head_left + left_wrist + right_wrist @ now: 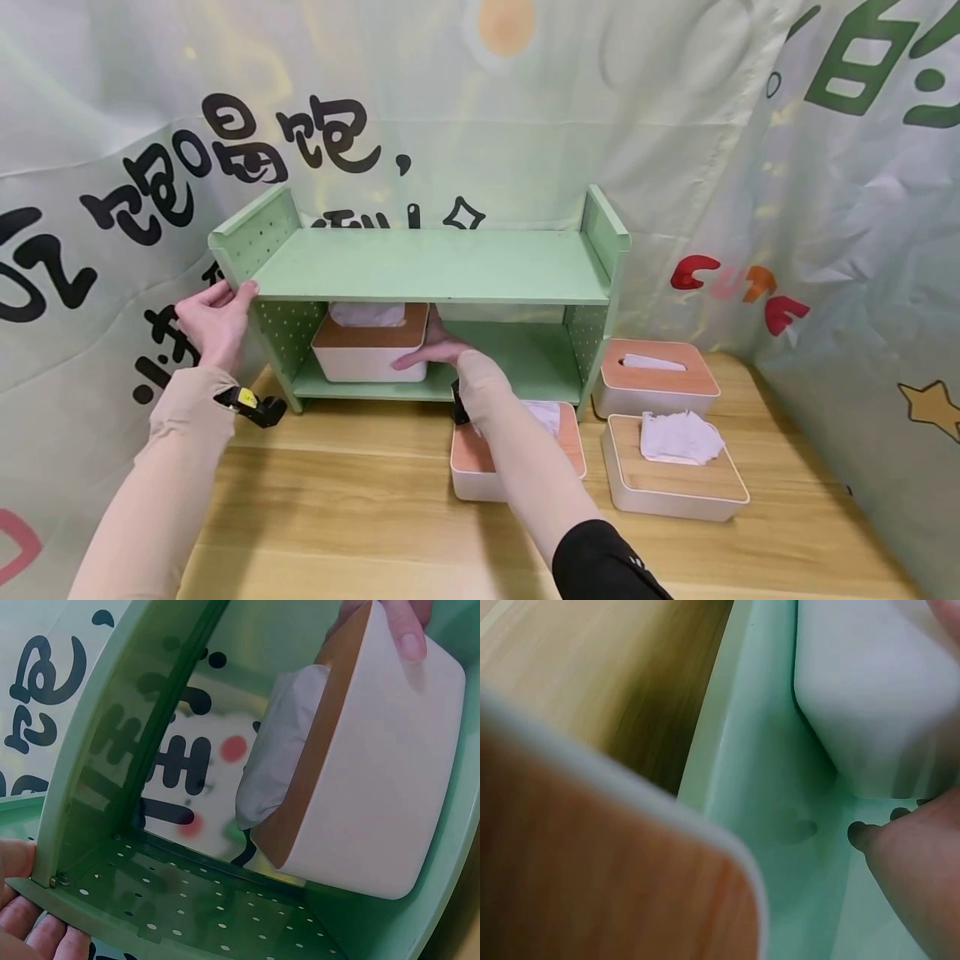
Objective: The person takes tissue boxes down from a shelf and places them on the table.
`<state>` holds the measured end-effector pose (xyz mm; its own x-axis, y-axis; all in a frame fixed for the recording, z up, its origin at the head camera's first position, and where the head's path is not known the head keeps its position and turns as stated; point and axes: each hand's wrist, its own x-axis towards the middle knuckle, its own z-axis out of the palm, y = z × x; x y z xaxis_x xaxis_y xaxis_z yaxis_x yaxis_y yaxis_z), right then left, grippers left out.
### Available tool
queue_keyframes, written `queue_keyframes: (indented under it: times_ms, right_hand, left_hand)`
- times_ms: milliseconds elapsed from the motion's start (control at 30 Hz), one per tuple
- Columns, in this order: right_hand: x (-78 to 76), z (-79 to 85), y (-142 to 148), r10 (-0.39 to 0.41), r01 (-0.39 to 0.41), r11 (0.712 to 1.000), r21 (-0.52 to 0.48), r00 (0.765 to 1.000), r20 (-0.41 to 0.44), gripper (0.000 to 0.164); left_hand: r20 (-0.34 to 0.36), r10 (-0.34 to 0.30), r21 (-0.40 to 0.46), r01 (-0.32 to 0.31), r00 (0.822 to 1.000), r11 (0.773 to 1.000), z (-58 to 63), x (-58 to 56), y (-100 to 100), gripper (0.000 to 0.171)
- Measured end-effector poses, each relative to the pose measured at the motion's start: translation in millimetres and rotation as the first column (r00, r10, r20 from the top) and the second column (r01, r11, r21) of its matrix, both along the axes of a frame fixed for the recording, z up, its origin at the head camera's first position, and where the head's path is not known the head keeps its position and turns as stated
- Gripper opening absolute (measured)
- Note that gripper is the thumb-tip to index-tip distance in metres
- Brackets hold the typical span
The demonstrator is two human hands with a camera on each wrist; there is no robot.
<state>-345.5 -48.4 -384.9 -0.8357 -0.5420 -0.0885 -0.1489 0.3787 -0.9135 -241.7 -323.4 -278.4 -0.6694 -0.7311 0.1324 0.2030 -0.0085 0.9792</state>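
Observation:
A pale green two-tier shelf [442,265] stands on the table against the cloth. My left hand [213,323] grips the front edge of its left side panel, with the thumb in front and the other fingers around the outer side. On the lower tier, toward the left, sits a white tissue box [369,364] with a brown wooden lid and a tissue sticking up. My right hand [437,343] holds this box by its right end, thumb on the front wall. Seen from the left wrist, the box [382,765] lies within the shelf, away from the perforated side panel [195,900].
Another tissue box [474,485] stands in front of the shelf, partly under my right forearm. Two more, a closer one [678,493] and a farther one [660,398], stand right of the shelf on the wooden table [337,508]. Printed cloth [480,150] hangs behind and on both sides.

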Motion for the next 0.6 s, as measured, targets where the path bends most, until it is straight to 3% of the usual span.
queue_keyframes:
  times_ms: [600]
  right_hand:
    - [-1.4, 1.5, -1.9, -0.026, 0.026, 1.000, 0.008, 0.995, -0.097, 0.131]
  left_hand:
    - [0.026, 0.004, 0.002, -0.004, 1.000, 1.000, 1.9, 1.7, 2.2, 0.041]
